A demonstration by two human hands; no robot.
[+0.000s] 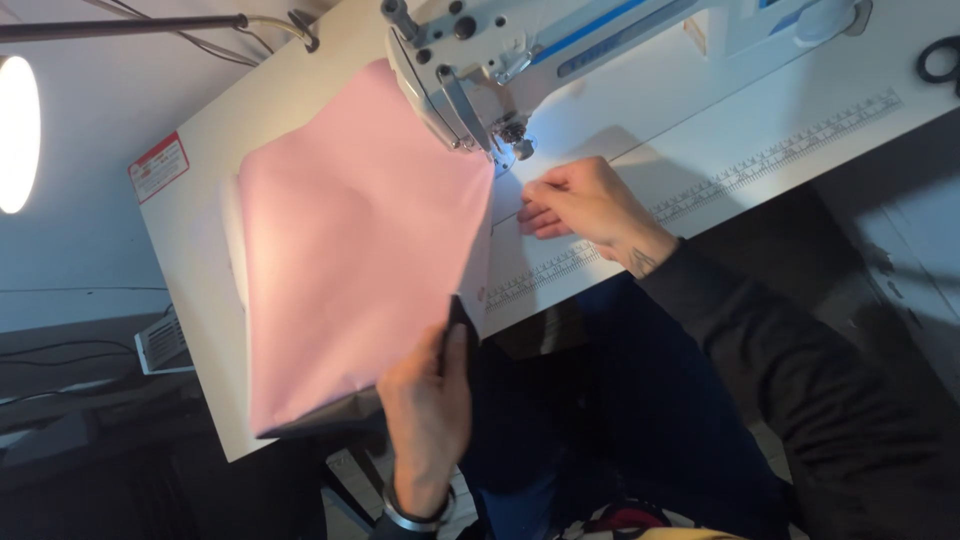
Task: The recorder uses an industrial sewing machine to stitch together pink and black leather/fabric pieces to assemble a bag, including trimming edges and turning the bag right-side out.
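Observation:
A large pink fabric piece [350,250] with a dark underside lies spread on the white sewing table [200,230]. One corner reaches the needle area of the white sewing machine [470,60]. My left hand [430,410], a metal bracelet on its wrist, grips the near edge of the fabric, thumb on top. My right hand [585,205], in a black sleeve, rests on the table just right of the presser foot [510,140]. Its fingers are loosely bent beside the fabric's edge and nothing shows in them.
A printed ruler strip [740,175] runs along the table's front edge. Black scissors [940,55] lie at the far right. A bright lamp [15,130] shines at the left, with a metal rod [130,27] above it. My legs in blue trousers [620,420] are under the table.

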